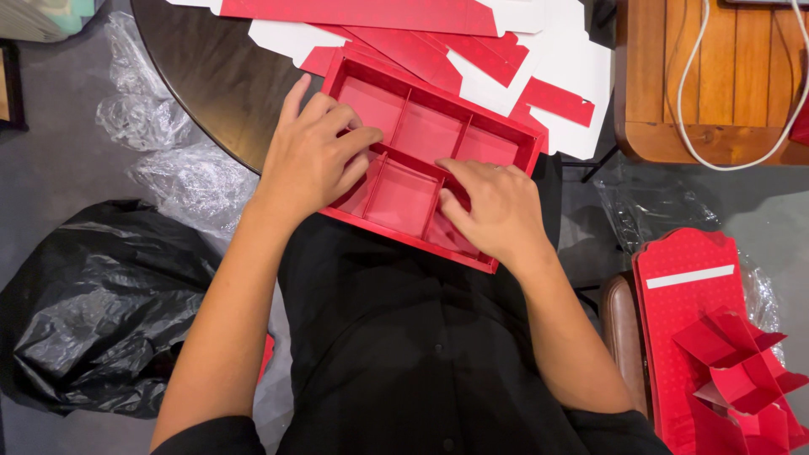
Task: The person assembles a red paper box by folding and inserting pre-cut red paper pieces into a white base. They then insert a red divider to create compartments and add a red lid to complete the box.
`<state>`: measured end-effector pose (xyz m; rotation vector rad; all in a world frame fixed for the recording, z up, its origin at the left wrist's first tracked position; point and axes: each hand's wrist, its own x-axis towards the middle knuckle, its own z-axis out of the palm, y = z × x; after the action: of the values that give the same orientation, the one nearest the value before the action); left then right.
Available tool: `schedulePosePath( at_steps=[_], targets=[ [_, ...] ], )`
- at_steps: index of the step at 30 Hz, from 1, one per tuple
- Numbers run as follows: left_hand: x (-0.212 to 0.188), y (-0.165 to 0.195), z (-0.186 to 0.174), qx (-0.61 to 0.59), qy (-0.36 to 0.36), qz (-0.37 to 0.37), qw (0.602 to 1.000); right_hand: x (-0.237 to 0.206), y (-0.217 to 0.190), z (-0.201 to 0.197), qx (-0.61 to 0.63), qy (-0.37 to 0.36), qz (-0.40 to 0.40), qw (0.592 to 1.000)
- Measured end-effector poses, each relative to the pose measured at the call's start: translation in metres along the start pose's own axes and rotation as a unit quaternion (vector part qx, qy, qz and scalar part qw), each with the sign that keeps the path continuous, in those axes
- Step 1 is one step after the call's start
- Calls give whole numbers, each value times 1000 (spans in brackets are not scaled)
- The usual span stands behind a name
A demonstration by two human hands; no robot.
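left hand (313,152), right hand (497,211), red divided box (425,131)

Both bare forearms reach forward from the bottom of the view and angle slightly inward toward each other. The left hand (313,156) lies palm down with its wrist straight, the fingers curled loosely and the thumb pointing toward the right hand. The right hand (497,211), a little nearer the body, is also palm down, its fingers bent and pressing downward at the tips.

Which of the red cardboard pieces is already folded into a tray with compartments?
The red cardboard tray under both hands; the other red pieces on the round table behind it lie flat.
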<state>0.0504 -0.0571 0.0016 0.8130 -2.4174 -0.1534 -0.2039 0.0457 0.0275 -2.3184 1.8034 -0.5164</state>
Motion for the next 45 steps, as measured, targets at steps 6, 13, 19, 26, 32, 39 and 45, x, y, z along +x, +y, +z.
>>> schedulePosePath(
  at_steps=[6,13,19,26,32,39,45],
  targets=[
    [-1,-1,0,4,-5,-5,1000,3,-11,5,-10,26,44,999],
    [-2,-2,2,16,-10,-2,1000,2,-9,7,-25,48,29,998],
    [-3,-1,1,8,-16,0,1000,2,-8,8,-28,41,27,998],
    [-4,-2,1,24,1,12,1000,4,-14,6,-30,53,14,998],
    [-5,-2,-1,23,-3,17,1000,8,-27,-8,-87,77,-3,993],
    [-2,-2,-2,32,-11,22,999,42,-34,0,-43,52,-66,996],
    [-2,-3,-4,20,-7,30,999,51,-40,18,-32,26,-51,998]
  ],
)
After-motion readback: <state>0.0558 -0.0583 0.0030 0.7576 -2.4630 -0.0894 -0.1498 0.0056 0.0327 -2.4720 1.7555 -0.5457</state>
